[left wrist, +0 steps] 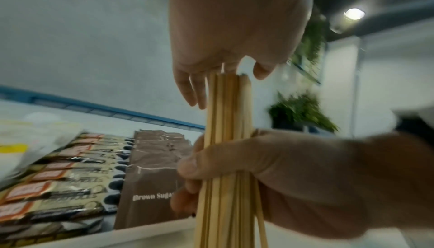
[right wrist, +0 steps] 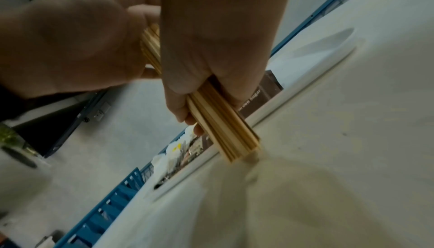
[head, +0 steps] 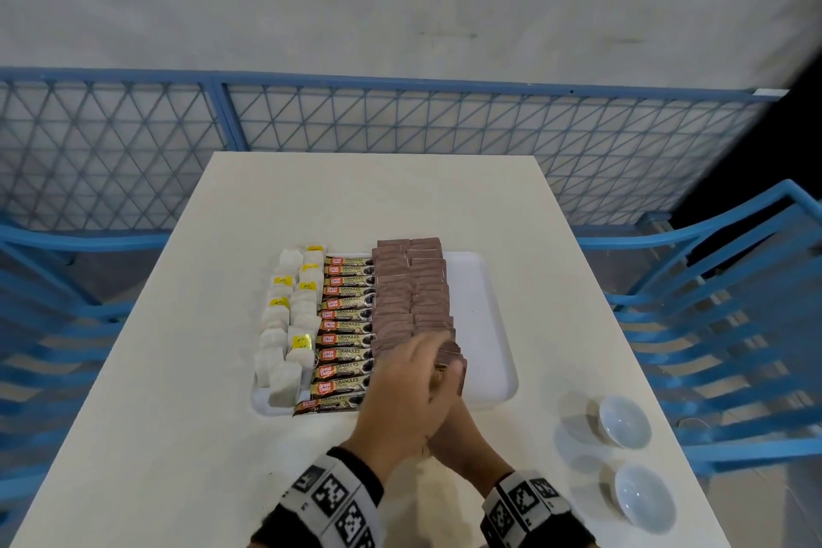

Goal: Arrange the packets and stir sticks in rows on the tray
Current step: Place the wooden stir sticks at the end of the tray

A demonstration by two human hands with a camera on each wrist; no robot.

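A white tray (head: 485,325) on the table carries rows of white tea bags (head: 289,325), coffee stick packets (head: 347,325) and brown sugar packets (head: 409,294); its right strip is bare. A bundle of wooden stir sticks (left wrist: 225,113) stands upright, its lower end (right wrist: 244,151) on the table just in front of the tray's near rim. My right hand (head: 462,436) grips the bundle round its middle (right wrist: 211,38). My left hand (head: 409,387) cups the top ends, fingers on one side and thumb on the other (left wrist: 234,29).
Two small white bowls (head: 622,420) (head: 645,498) sit on the table at the near right. Blue chairs (head: 720,303) (head: 53,303) flank the table and a blue mesh fence (head: 400,116) runs behind it.
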